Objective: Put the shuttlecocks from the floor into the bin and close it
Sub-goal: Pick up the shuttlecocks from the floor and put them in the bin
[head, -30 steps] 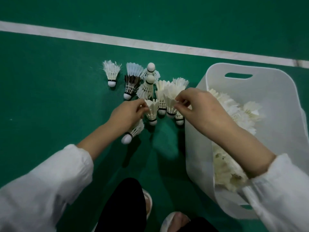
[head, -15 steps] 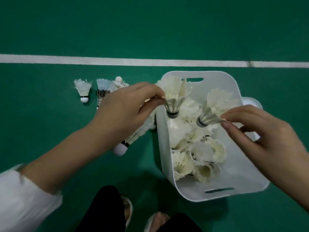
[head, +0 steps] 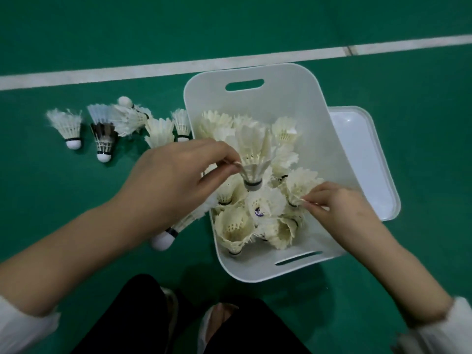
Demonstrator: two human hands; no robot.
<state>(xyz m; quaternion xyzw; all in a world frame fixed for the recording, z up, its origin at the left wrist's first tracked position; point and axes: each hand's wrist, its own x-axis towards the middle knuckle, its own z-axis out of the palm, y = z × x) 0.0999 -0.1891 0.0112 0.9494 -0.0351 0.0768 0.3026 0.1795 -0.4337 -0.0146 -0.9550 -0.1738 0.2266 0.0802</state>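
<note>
The white bin [head: 255, 75] stands open on the green floor, holding several white shuttlecocks. My left hand [head: 173, 180] pinches one shuttlecock [head: 254, 159] by its feathers above the bin's middle, cork down. A second shuttlecock [head: 176, 227] pokes out under that hand's palm, over the floor beside the bin. My right hand [head: 337, 203] pinches another shuttlecock [head: 300, 185] low inside the bin, among the pile. Several shuttlecocks [head: 69, 129] lie in a row on the floor left of the bin. The white lid [head: 367, 159] lies flat on the floor against the bin's right side.
A white court line [head: 127, 71] runs across the floor behind the bin. My dark-clad knees and shoes [head: 217, 320] are at the bottom centre, close to the bin's near wall.
Both hands carried shuttlecocks from the floor row to over the bin. Since half a second ago the right hand has sunk lower into the bin with its shuttlecock.
</note>
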